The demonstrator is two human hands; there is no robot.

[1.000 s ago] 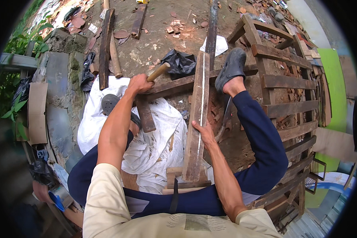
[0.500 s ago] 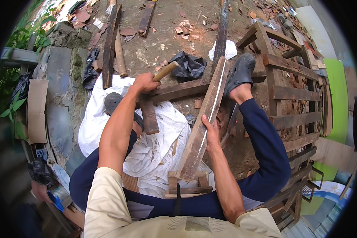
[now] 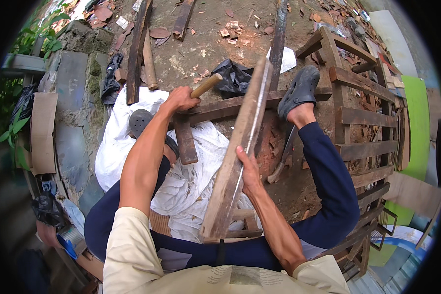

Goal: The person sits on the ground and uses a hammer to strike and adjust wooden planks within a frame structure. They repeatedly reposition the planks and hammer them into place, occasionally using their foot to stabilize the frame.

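My right hand (image 3: 250, 171) is wrapped around the middle of a long brown wooden plank (image 3: 220, 196) with a white stripe along it. The plank slants up and away from my lap, its far end slightly blurred. Farther left, my left hand (image 3: 182, 99) is closed round a light, round wooden handle (image 3: 207, 85); what the handle joins is hidden by the hand. Just under that hand, a short dark wooden block (image 3: 185, 142) rests against a long dark beam (image 3: 220, 109) lying crosswise on the ground.
A tool with a dark blade and wooden handle (image 3: 277, 172) lies by my right leg. A slatted wooden frame (image 3: 365, 116) stands at the right. White sacking (image 3: 191, 186) spreads between my legs, near a small wooden stand (image 3: 250, 223). A black plastic bag (image 3: 230, 78) lies beyond the beam.
My right hand has moved left with the plank, lifting it off the small stand and tilting it; its near end now hangs over my lap. The left hand has stayed in place.
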